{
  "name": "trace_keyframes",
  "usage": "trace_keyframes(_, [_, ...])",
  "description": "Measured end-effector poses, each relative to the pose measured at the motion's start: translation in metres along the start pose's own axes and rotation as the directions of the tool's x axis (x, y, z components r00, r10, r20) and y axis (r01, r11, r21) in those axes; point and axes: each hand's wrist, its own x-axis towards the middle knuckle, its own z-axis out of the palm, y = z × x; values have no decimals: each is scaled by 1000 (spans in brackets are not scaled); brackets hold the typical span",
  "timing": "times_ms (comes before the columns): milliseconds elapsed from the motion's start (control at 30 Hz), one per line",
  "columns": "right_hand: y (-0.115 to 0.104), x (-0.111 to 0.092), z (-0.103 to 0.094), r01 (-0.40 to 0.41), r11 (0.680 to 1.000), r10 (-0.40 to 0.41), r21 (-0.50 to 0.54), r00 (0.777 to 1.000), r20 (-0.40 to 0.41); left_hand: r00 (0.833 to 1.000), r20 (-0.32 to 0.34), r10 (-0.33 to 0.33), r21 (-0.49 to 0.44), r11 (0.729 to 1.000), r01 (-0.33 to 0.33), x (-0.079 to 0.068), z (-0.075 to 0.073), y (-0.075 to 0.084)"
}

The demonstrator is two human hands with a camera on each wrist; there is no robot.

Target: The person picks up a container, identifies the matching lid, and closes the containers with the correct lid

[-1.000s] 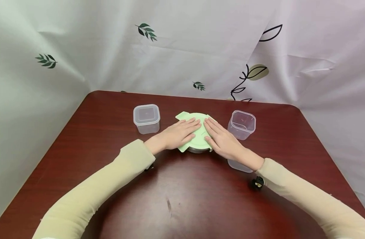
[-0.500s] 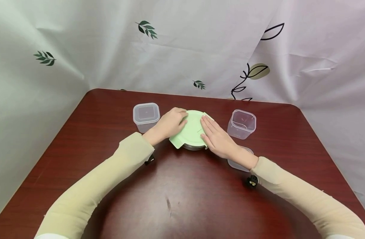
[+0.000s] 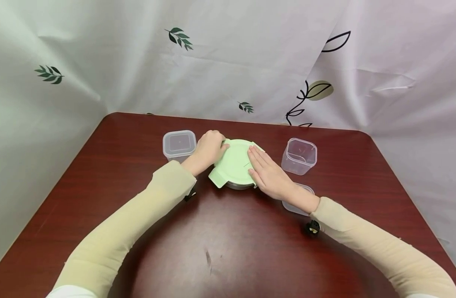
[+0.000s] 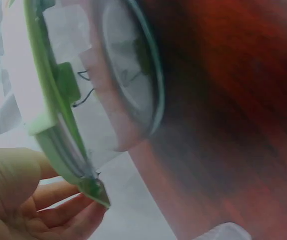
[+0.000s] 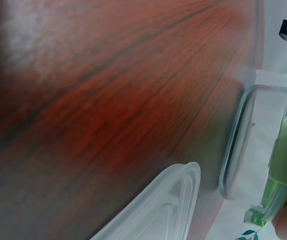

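A round glass food container [image 4: 133, 75] with a light green locking lid [image 3: 237, 161] stands in the middle of the table. At the lid's back left edge, my left hand [image 3: 209, 149] has its fingers curled round a side flap [image 4: 63, 155], with the thumb by the lid's top. Another flap [image 3: 218, 177] sticks out at the front left. My right hand [image 3: 270, 178] rests on the lid's right side, fingers straight and together. Beneath that palm, a right-hand flap [image 5: 286, 152] shows in the right wrist view, hanging beside the glass wall.
Behind my left wrist stands a clear square box [image 3: 179, 142] with its lid on. An uncovered clear box [image 3: 299, 157] is at the back right. A loose clear lid [image 5: 178, 210] lies on the table under my right forearm. A patterned curtain [image 3: 213, 74] hangs behind the table.
My left hand has gone from lying flat on the lid to curling round its back left flap. The container has shifted slightly left and turned. My right hand has stayed flat on the lid.
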Motion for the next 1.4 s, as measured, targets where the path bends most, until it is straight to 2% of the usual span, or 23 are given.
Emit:
trace_keyframes(267, [1, -1, 2, 16, 1000, -16, -12, 1000, -22, 995, 99, -12, -41, 999, 16, 8, -4, 1])
trace_keyframes(433, [2, -1, 3, 24, 999, -25, -24, 999, -33, 991, 131, -34, -77, 996, 44, 10, -4, 0])
trace_keyframes(567, [1, -1, 3, 31, 999, -31, -20, 999, -43, 991, 124, -46, -127, 990, 62, 9, -3, -3])
trace_keyframes(700, [2, -1, 3, 38, 999, -38, -13, 998, -55, 993, 116, -30, -164, 985, 49, 9, -3, -7])
trace_keyframes(933, [1, 0, 5, 41, 999, -41, -2, 997, -59, 989, 140, -39, -227, 971, 70, 8, -1, -10])
trace_keyframes(1400, [1, 0, 2, 37, 999, -38, -6, 998, -56, 992, 105, -68, -219, 971, 90, 7, 3, -9])
